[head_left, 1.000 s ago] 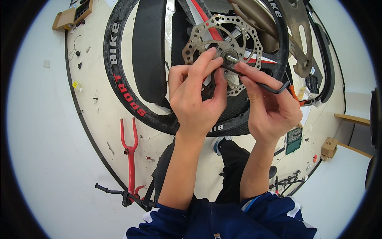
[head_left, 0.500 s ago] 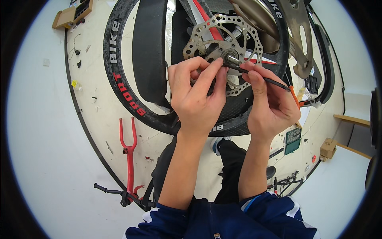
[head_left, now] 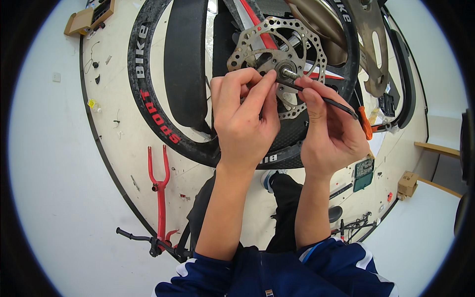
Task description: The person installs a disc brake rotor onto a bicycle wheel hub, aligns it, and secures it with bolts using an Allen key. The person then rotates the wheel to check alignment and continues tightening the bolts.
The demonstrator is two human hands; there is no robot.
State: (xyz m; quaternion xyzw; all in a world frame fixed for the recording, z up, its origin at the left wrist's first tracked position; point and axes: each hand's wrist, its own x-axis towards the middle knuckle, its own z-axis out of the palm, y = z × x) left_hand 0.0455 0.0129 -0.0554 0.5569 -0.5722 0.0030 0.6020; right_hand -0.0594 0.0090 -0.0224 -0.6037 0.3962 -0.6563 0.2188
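A thin black hex key (head_left: pixel 336 103) with a bent end runs slantwise in front of a drilled metal brake disc (head_left: pixel 239 55). Thumb and fingers of my right hand (head_left: pixel 334 131) pinch it along its middle, the bent end sticking out to the right. At its other end, the fingertips of my left hand (head_left: pixel 246 119) are pressed together on the tip. Whether a small part also sits between them is hidden. Just behind the fingers, a threaded axle (head_left: pixel 289 74) stands out of the disc's hub. The disc lies over a black spoked wheel (head_left: pixel 148 106) with white and red lettering.
An orange-handled tool (head_left: pixel 365 123) lies right of my right hand. On the floor are a red fork (head_left: pixel 162 208) with a black handlebar (head_left: pixel 136 236), a green case (head_left: pixel 363 182) of small parts, and a cardboard box (head_left: pixel 407 184). An open carton (head_left: pixel 79 23) is at far left.
My right hand has shifted slightly left and down along with the hex key, baring more of the orange handle. My left hand has barely moved.
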